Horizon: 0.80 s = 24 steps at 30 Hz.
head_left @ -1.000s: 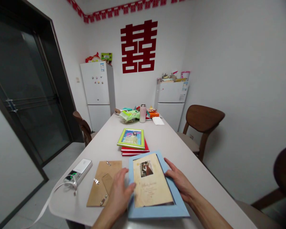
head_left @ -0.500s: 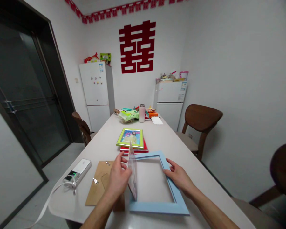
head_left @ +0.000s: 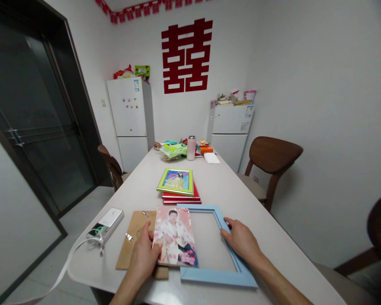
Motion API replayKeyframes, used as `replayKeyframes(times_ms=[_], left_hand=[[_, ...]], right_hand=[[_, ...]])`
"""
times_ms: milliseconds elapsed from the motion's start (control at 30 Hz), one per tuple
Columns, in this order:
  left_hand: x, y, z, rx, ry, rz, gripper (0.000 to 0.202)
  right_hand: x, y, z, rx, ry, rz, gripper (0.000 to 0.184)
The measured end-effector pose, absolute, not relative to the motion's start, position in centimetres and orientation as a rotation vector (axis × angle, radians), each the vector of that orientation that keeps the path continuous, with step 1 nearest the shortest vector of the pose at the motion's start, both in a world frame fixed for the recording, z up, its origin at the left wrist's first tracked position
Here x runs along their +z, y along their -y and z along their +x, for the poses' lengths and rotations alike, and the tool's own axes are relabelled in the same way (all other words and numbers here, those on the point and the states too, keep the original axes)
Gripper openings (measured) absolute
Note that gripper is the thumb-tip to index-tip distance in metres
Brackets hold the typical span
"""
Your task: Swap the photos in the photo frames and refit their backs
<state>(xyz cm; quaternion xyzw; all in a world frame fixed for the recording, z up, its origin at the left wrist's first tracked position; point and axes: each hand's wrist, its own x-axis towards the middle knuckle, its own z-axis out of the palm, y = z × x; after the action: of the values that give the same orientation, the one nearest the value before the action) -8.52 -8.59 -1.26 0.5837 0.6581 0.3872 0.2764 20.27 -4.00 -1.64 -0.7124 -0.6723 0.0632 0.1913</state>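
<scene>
A light blue picture frame (head_left: 238, 271) lies flat on the white table (head_left: 216, 186) near its front edge. My right hand (head_left: 241, 239) rests on the frame's right rail, fingers curled over it. My left hand (head_left: 144, 254) pinches the left edge of a photo print (head_left: 175, 235) of a person in pink, which lies face up over the frame's left side. Under and left of the print lies a brown backing board (head_left: 130, 245) with metal clips.
Behind the blue frame a green-framed picture (head_left: 175, 181) tops a stack of red frames (head_left: 180, 198). A white power bank (head_left: 106, 222) with a cable lies at the left. Bottle and snack bags stand at the far end. Wooden chairs (head_left: 269, 159) flank the table.
My left hand lifted the card out of the blue frame, turned it over leftwards and laid it face up showing a pink photo. My right hand stayed on the frame.
</scene>
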Motion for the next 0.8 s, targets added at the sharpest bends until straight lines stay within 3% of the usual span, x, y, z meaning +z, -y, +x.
replayKeyframes(times_ms=[200, 333, 467, 667, 800], left_hand=[[-0.5, 9.3, -8.0, 0.915, -1.867, 1.807, 0.053], [-0.4, 9.5, -7.6, 0.934, -1.88, 1.886, 0.048], [-0.2, 10.5, -6.3, 0.896, -1.756, 2.055, 0.049], [-0.7, 11.5, -3.5, 0.772, -1.496, 2.246, 0.068], [-0.4, 10.4, -2.6, 1.165, -1.393, 2.175, 0.057]], right_hand=[[0.0, 4.8, 18.3, 0.117, 1.904, -1.739, 0.039], [0.0, 4.9, 15.0, 0.614, 1.768, -1.535, 0.041], [-1.0, 4.4, 11.9, 1.172, 1.487, -1.402, 0.056], [1.1, 5.0, 10.3, 1.438, 1.302, -1.127, 0.041], [3.4, 6.1, 10.5, 1.48, 1.139, -0.982, 0.042]])
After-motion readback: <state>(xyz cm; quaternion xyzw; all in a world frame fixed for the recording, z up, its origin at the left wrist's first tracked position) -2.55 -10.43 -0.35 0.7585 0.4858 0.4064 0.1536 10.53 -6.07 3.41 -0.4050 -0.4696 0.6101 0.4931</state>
